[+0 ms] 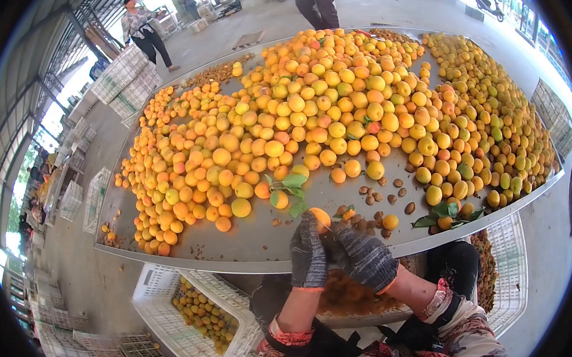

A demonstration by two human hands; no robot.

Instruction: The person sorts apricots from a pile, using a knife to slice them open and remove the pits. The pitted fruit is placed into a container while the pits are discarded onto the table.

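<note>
Both my hands wear dark grey knit gloves and meet at the near edge of a metal table. An orange apricot is held in my left hand, its fingers wrapped round it. My right hand is closed in a pinch beside the fruit; what its fingers hold is hidden. Loose brown pits lie just beyond my right hand, near a single apricot. A sprig of green leaves lies past my left hand, against the large apricot pile.
Below the table edge stand a white crate of apricots at left and another white crate at right. Between them is a container of brown pits. People stand beyond the table. Stacked crates are at far left.
</note>
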